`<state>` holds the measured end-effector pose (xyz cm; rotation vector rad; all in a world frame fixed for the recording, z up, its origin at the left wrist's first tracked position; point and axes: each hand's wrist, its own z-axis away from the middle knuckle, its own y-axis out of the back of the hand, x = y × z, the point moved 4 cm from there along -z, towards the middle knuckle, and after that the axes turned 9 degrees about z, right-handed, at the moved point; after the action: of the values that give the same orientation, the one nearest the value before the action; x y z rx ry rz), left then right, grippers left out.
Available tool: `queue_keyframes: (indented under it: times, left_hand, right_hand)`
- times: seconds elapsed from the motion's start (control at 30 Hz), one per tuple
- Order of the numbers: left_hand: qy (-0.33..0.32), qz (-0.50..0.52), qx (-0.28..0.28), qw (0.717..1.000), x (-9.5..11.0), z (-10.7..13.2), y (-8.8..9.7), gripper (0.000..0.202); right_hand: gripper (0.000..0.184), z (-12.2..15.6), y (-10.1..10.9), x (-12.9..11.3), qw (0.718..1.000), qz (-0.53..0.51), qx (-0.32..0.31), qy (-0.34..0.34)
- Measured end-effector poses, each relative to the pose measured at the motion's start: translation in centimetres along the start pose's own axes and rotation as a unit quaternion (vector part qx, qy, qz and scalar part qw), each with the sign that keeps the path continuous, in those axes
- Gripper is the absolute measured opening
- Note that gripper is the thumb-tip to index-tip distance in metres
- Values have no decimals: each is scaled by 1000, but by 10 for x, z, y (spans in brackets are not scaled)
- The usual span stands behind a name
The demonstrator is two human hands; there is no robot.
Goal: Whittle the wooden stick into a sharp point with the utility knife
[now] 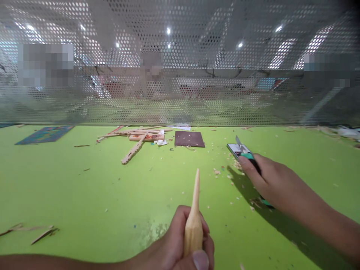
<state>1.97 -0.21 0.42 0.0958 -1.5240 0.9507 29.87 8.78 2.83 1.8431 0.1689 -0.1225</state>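
My left hand (177, 240) is wrapped round a pale carved wooden stick (194, 225). The stick points away from me and narrows to a thin tip; its lower end is hidden by the hand. At the right, my right hand (270, 180) grips a green and black utility knife (247, 155) with its blade out, pointing up and away. Knife and stick are well apart. Behind the knife, a phone (232, 149) with a lit screen lies on the green table (112, 195). Small wood shavings (235, 163) are scattered near the right hand.
A brown square sheet (189, 138) lies at the back middle. Left of it is a pile of carved wooden sticks (136, 148). A colourful mat (46, 135) lies further left, and curled shavings (42, 233) at front left. A perforated metal screen (180, 97) stands along the back.
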Motion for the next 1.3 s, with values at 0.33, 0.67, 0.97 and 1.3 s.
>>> queue_keyframes:
  times: [0.33,0.67,0.97,1.3]
  left_hand:
    - [4,-58,22,998,-13,-15,11,53]
    - [7,22,75,997,-18,-9,8,46]
    - [43,41,77,995,-20,-15,14,57]
    - [45,15,104,993,-16,-11,7,50]
  right_hand:
    - [49,48,-3,-50,978,-15,-108,177]
    - [44,45,-9,-48,980,13,-132,151]
    - [42,48,-5,-52,980,-29,-95,171]
    - [66,-22,-2,63,983,-75,-167,9]
